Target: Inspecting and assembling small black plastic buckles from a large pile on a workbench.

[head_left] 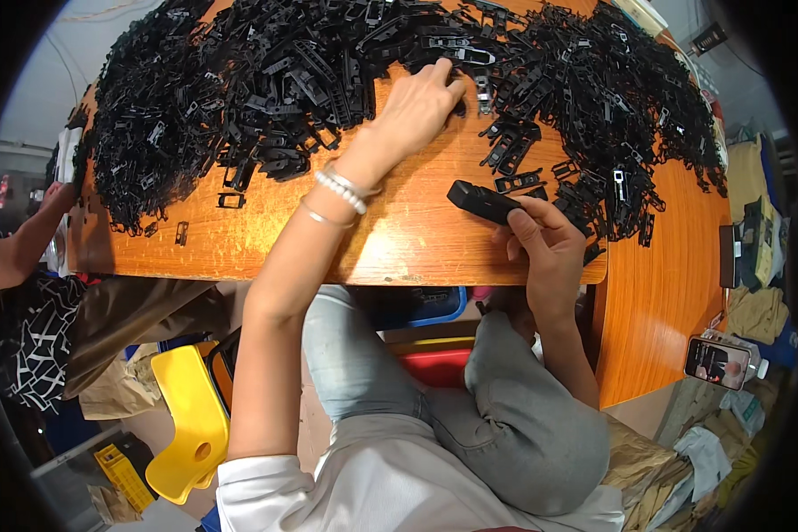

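Note:
My left hand (421,102), with bracelets at the wrist, reaches palm down to the near edge of a heap of small black plastic parts (301,84). Its fingers are partly spread, and the tips touch parts there; nothing shows clearly held. Just beyond the fingertips lies a black part with a pale grey frame (474,56). My right hand (550,235) is closed around one end of a long black plastic piece (483,201), held above the front of the table and pointing left. Loose rectangular black frames (517,182) lie just beyond it.
The wooden table (363,253) carries heaps of black parts along its far side and right. Below its front edge are a blue tray (452,306) and a red bin (439,365). A yellow plastic seat (182,417) stands left; another person's arm (31,239) is at far left. A phone (718,362) stands right.

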Available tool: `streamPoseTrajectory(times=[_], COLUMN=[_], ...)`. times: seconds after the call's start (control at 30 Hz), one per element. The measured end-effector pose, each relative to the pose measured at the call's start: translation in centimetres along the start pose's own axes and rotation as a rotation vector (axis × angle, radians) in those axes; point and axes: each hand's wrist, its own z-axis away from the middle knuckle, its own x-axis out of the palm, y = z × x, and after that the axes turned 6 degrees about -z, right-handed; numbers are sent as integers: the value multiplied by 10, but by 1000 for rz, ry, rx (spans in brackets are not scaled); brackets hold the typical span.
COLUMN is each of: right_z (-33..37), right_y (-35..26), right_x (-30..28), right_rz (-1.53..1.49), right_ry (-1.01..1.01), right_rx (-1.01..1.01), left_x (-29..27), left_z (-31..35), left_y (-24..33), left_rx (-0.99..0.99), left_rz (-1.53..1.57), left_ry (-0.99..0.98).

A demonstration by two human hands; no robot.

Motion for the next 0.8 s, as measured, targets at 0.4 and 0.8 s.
streamPoseTrajectory(times=[0.4,0.8], right_z=[3,0], right_y=[-1,3], right_x=[5,6], right_rz=[-32,358], right_ry=[-71,-170], right_rx=[53,-427], left_x=[1,-57], left_z=[15,61], left_y=[-4,47], left_rx=[153,-650], left_rz=[-68,1324], left_ry=[82,-373])
